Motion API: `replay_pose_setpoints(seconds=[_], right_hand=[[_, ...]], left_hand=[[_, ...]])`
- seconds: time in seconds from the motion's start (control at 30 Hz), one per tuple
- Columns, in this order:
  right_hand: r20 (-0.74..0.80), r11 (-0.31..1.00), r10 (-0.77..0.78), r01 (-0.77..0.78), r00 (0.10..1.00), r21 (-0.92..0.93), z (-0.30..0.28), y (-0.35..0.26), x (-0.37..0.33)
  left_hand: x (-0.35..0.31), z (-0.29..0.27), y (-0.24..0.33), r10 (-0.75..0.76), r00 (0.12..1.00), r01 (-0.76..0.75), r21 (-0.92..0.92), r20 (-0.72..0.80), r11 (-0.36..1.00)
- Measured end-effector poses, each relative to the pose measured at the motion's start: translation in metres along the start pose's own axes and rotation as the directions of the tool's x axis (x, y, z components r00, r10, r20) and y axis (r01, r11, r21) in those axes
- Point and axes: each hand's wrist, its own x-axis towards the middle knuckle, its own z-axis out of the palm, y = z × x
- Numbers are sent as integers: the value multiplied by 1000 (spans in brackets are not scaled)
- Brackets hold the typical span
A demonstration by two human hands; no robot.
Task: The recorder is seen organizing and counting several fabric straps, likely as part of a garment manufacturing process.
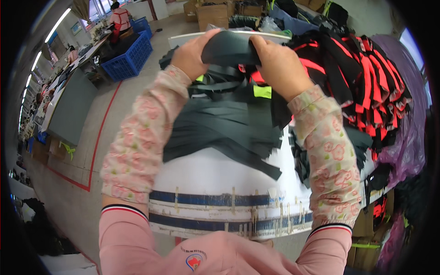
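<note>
Both my arms reach forward over the white table (pixel 206 172). A dark grey fabric piece (pixel 230 48), bent into an arch, is stretched between my hands. My left hand (pixel 195 54) grips its left end, fingers wrapped behind it. At the right end, my right hand (pixel 280 62) is closed on it with the thumb on top. Below lies a loose pile of dark grey fabric strips (pixel 215 123), fanned out toward me. A yellow-green piece (pixel 262 91) shows at the pile's far right. Whether the held piece is one layer or several, I cannot tell.
A heap of black and red fabric pieces (pixel 366 87) covers the table's right side, beside purple plastic sheeting (pixel 408 123). Cardboard boxes (pixel 213 17) stand beyond the table. At the far left are a blue crate (pixel 128 59) and a seated person (pixel 120 19).
</note>
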Motion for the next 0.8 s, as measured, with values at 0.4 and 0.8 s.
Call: replay_pose_setpoints(seconds=[0.4, 0.8], right_hand=[[741, 771, -493, -166, 457, 615, -11, -64, -128], [606, 957, 52, -212, 794, 196, 15, -164, -306]], left_hand=[[-126, -77, 107, 35, -45, 516, -6, 998, 857], [-285, -77, 145, -254, 326, 282, 162, 911, 946]])
